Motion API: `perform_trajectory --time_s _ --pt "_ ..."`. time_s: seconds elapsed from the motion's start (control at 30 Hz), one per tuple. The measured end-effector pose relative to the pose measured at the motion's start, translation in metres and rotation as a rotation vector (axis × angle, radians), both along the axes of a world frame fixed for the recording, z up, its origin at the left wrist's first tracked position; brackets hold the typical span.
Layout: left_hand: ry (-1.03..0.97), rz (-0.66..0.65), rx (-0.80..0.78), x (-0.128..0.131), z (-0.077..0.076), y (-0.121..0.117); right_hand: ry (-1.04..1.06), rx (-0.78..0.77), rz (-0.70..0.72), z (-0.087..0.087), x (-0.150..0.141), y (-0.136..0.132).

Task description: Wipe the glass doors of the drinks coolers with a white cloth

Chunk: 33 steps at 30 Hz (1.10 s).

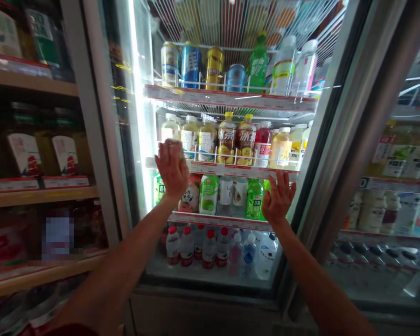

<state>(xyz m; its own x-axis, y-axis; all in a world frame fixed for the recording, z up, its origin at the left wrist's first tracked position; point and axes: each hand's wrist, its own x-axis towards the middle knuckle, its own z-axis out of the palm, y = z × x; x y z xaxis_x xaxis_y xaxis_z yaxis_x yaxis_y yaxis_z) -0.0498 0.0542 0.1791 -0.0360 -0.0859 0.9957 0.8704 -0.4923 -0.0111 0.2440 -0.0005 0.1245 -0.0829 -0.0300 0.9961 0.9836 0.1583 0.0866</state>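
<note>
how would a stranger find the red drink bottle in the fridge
In the brightly lit fridge, find the shelf holding cans, then drop one shelf to two brown, yellow-capped bottles. Immediately right of them, left of a pale yellow bottle, stands the red drink bottle. Its red contents above a mostly white label set it apart.

Two brown bottles point(227, 137) with yellow caps both say 冰茶, which means iced tea. Just left of them, two pale bottles point(207, 140) with white caps say 茶, tea, with a sign like π under it. A green bottle point(255, 200) on the right says 青梅, green plum, and so does a green pack point(159, 190) on the left. A pink bottle point(188, 198) near that one shows 果茶, fruit tea. On the far left, a dark bottle point(45, 39) seems to say SODA, but it is blurry. The price tags point(210, 100) are too tiny to read.
</note>
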Motion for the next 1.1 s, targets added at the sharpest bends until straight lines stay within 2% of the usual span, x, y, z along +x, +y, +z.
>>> perform_trajectory --time_s 0.03,0.07,0.13,0.2,0.27,0.33,0.4,0.53,0.6,0.63,0.7,0.73,0.8,0.87,0.9,0.97,1.1 --pt "-0.081 -0.016 -0.016 0.003 0.004 0.000 0.005 -0.006 -0.006 0.000 -0.001 -0.001" --pt "-0.070 -0.045 -0.045 0.011 0.005 -0.003 0.014 -0.007 -0.007 0.001 -0.004 -0.002" --pt "0.125 -0.127 -0.117 0.038 0.004 -0.014 0.038 0.013 0.028 0.003 -0.016 -0.005" --pt "0.334 -0.206 -0.172 0.063 0.001 -0.027 -0.002 0.030 0.132 0.006 -0.037 -0.008" --pt "0.458 -0.272 -0.202 0.073 -0.003 -0.037 -0.089 -0.001 0.260 0.011 -0.065 -0.009" --pt "0.542 -0.324 -0.234 0.062 -0.007 -0.039 -0.135 -0.073 0.313 0.019 -0.094 -0.007" --pt "0.544 -0.324 -0.244 0.038 -0.014 -0.034 -0.094 -0.130 0.251 0.028 -0.122 -0.002" --pt "0.359 -0.154 -0.203 -0.003 -0.032 -0.014 -0.037 -0.155 0.070 0.040 -0.161 0.013" --pt "0.366 -0.085 -0.179 -0.009 -0.040 -0.007 -0.099 -0.147 0.044 0.038 -0.158 0.017" --pt "0.378 -0.066 -0.163 -0.009 -0.043 -0.005 -0.146 -0.143 0.040 0.036 -0.147 0.017" --pt "0.382 -0.049 -0.134 -0.006 -0.047 -0.003 -0.174 -0.106 0.022 0.028 -0.105 0.013" --pt "0.375 -0.042 -0.120 -0.004 -0.047 -0.003 -0.136 -0.077 0.006 0.025 -0.077 0.010" --pt "0.345 -0.015 -0.094 0.001 -0.047 -0.002 0.116 0.048 -0.061 0.019 -0.021 0.003" --pt "0.308 0.020 -0.075 0.007 -0.047 -0.002 0.332 0.135 -0.100 0.014 0.014 -0.002" --pt "0.292 0.030 -0.068 0.009 -0.048 -0.002 0.389 0.157 -0.110 0.012 0.018 -0.003" --pt "0.271 0.026 -0.063 0.014 -0.051 -0.004 0.345 0.131 -0.099 0.004 -0.001 -0.002" --pt "0.324 0.001 -0.096 0.021 -0.068 -0.009 -0.092 -0.055 0.013 -0.017 -0.065 0.003"
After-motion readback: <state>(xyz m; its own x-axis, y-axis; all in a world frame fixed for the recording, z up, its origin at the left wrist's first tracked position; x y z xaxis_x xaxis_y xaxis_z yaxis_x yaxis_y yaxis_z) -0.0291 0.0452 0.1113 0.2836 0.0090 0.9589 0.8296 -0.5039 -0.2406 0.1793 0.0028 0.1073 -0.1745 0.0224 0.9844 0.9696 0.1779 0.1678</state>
